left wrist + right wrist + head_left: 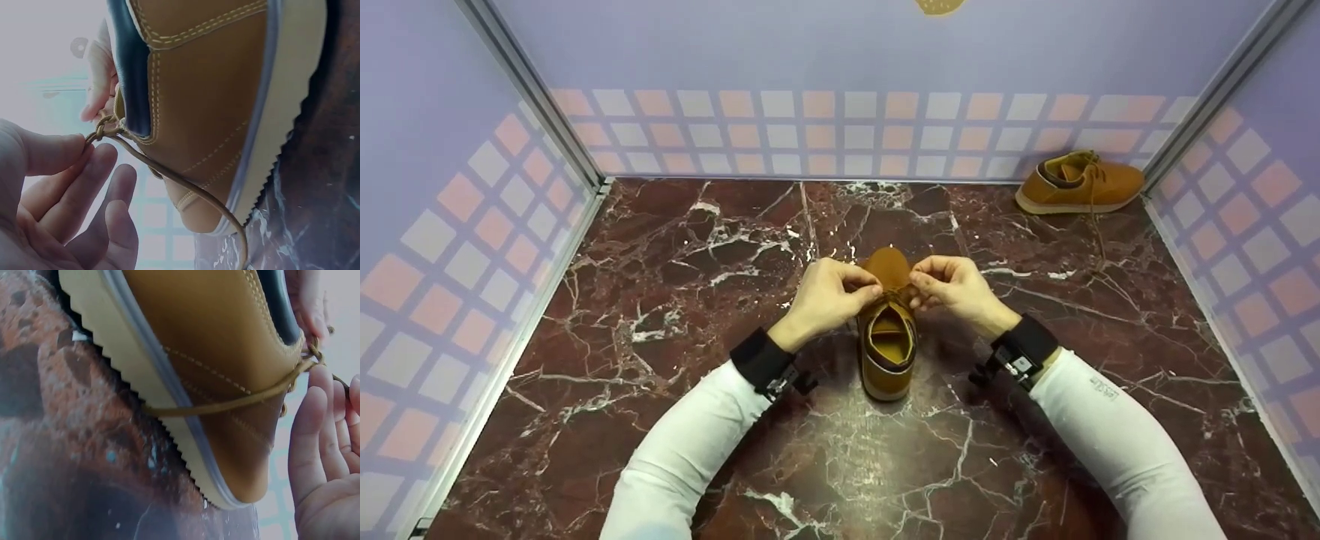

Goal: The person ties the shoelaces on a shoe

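A tan lace-up shoe (887, 384) stands upright on the marbled surface, toe pointing away from me. My left hand (826, 297) is at the left of its lacing and pinches a doubled piece of the brown shoelace (185, 181) between thumb and fingers. From the other side my right hand (960, 291) pinches another part of the lace. A small knot (101, 130) shows between the hands, above the shoe's tongue. One loose lace end hangs down each side of the shoe, as the wrist views show.
A second tan shoe (1119, 189) sits in the far right corner against the back wall, its lace trailing forward on the marbled surface (697, 435). Lilac walls with pink and white squares (819, 136) enclose the back and both sides.
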`<state>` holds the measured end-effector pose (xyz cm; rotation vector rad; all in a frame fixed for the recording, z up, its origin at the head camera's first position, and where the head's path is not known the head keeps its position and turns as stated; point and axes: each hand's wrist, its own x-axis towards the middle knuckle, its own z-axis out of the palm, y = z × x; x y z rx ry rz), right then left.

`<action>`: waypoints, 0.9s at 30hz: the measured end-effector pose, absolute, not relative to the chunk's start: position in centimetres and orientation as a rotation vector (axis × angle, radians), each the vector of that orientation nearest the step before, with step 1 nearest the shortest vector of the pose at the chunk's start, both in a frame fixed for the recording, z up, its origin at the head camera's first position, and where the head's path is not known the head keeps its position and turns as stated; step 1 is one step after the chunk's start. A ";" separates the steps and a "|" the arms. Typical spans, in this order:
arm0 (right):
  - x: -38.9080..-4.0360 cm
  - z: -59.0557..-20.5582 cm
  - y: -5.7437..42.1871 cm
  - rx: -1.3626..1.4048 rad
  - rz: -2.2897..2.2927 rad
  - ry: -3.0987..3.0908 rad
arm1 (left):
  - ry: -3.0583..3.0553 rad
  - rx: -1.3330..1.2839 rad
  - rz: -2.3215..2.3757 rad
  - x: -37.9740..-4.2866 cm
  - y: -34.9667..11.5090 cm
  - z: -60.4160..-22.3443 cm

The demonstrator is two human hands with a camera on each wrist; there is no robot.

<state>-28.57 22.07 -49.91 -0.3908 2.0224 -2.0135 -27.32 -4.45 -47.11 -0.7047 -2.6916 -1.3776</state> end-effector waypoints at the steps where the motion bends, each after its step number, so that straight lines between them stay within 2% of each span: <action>1: -28.5 -50.1 22.2 -0.384 -2.013 2.025 | -2.696 -0.706 -1.372 -27.2 -4.6 -47.2; 8: -27.9 -51.1 23.2 -0.336 -1.969 2.066 | -2.743 -0.624 -1.475 -26.9 -5.6 -48.2; 17: -26.9 -52.1 23.4 -0.342 -1.991 2.119 | -2.558 -0.237 -2.192 -26.5 -5.6 -49.7; 27: -26.3 -52.6 23.2 -0.269 -2.003 2.159 | -2.528 -0.125 -2.229 -25.9 -5.8 -50.8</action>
